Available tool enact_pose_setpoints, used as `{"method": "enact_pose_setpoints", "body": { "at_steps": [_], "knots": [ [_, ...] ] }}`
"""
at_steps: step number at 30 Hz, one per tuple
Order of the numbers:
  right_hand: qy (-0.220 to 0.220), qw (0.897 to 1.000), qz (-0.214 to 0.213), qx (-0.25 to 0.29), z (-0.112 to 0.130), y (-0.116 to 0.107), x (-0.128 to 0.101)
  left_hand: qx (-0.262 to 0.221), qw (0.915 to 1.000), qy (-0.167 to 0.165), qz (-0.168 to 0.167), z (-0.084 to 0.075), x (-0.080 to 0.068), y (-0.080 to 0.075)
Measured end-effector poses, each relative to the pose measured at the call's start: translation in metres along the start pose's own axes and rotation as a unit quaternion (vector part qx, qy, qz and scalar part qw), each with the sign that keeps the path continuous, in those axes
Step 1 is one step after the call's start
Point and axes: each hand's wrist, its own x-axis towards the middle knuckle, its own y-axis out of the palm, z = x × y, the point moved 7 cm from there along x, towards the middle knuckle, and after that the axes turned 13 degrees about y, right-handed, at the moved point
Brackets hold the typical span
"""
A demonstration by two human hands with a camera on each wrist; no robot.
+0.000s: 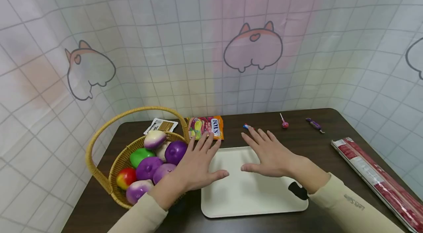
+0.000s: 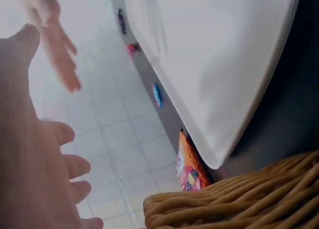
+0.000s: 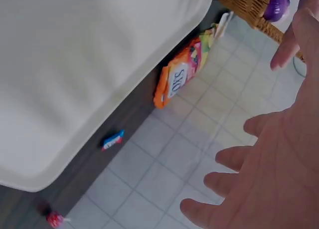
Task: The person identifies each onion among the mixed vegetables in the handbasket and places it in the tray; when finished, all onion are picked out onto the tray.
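Note:
Both hands hover with fingers spread and hold nothing. My left hand (image 1: 198, 165) is above the left edge of a white tray (image 1: 254, 196), beside a wicker basket (image 1: 120, 163). My right hand (image 1: 272, 156) is over the tray's right half. Inside the basket lie purple-and-white toy vegetables (image 1: 149, 168), a green one (image 1: 140, 157) and a red-yellow fruit (image 1: 126, 178). Past the left fingertips lies an orange Fox's candy bag (image 1: 216, 127). A small blue-wrapped candy (image 2: 157, 95) sits beyond the tray, partly behind the right fingertips in the head view.
Behind the basket lies a white-and-brown packet (image 1: 162, 125). Toward the back right are a lollipop (image 1: 285, 124) and a purple-wrapped candy (image 1: 315, 125). A long red-and-white package (image 1: 370, 174) runs along the table's right side. Gridded cloth (image 1: 185, 42) hangs behind the table.

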Motion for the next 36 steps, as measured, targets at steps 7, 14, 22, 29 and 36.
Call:
{"method": "enact_pose_setpoints", "body": {
  "at_steps": [7,14,22,29,36],
  "knots": [
    [-0.016,0.998,-0.004,0.053,0.008,0.006,-0.010,-0.045,0.9939,-0.012,-0.100,-0.001,-0.020,-0.017],
    [-0.021,0.995,-0.017,0.100,0.015,0.019,-0.020,-0.069,0.9471,-0.036,-0.311,0.012,-0.069,-0.044],
    [-0.027,0.985,-0.036,0.167,0.020,0.026,-0.016,-0.140,0.7706,-0.004,-0.622,0.040,-0.151,-0.079],
    [-0.049,0.963,-0.018,0.266,0.045,0.018,-0.003,-0.177,0.5556,-0.045,-0.811,0.056,-0.212,-0.094],
    [-0.064,0.956,-0.007,0.285,0.070,0.022,0.006,-0.114,0.5332,-0.191,-0.816,0.077,-0.238,-0.078]
  ]
}}
